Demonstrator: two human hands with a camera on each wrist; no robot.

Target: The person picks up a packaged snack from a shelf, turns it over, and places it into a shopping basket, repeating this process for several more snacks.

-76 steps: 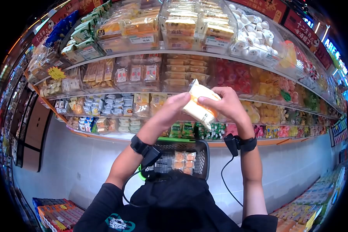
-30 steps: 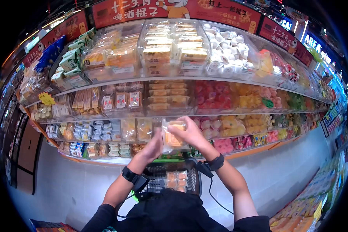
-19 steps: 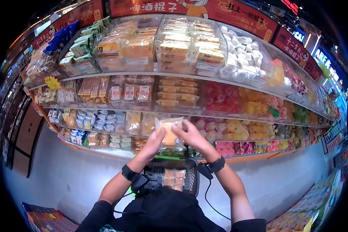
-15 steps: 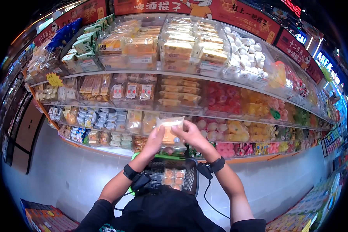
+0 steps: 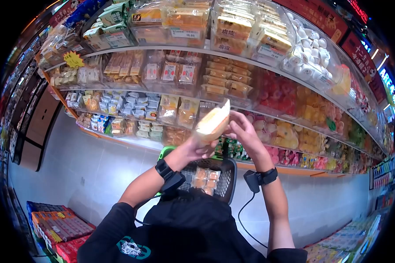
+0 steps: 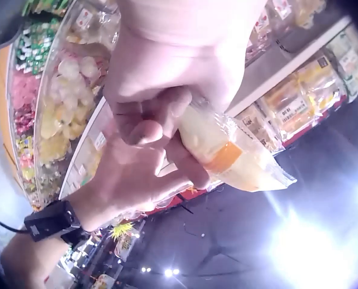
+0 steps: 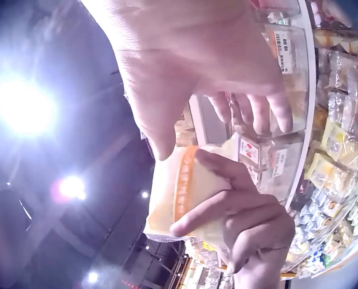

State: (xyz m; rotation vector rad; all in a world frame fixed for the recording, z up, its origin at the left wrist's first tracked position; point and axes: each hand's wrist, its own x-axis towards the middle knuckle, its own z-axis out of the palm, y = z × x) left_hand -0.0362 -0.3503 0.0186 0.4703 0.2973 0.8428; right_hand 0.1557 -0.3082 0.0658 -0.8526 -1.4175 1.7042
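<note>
A pale wrapped bread pack [image 5: 213, 122] with an orange band [image 7: 185, 180] is held in my left hand [image 5: 199, 147]. It stands tilted in front of the lower shelves, and its clear wrapper [image 6: 269, 174] crinkles at one end. In the right wrist view, the left fingers [image 7: 206, 214] curl round the pack from below. My right hand [image 5: 248, 136] is just beside the pack, fingers loosely bent; its thumb [image 7: 161, 135] comes right at the pack's edge while the other fingers [image 7: 260, 111] hang away from it.
A dark mesh basket [image 5: 233, 175] with a green handle is below my hands, holding a pack of small round cakes [image 5: 206, 175]. Shelves [image 5: 180, 48] of packaged snacks curve ahead. Boxed goods [image 5: 59, 225] are stacked at lower left. Tiled floor [image 5: 96, 166] shows around the basket.
Both hands were pinching the bread pack flat, front up; now it is tilted on edge in my left hand and my right fingers have loosened. The head view has tipped downward.
</note>
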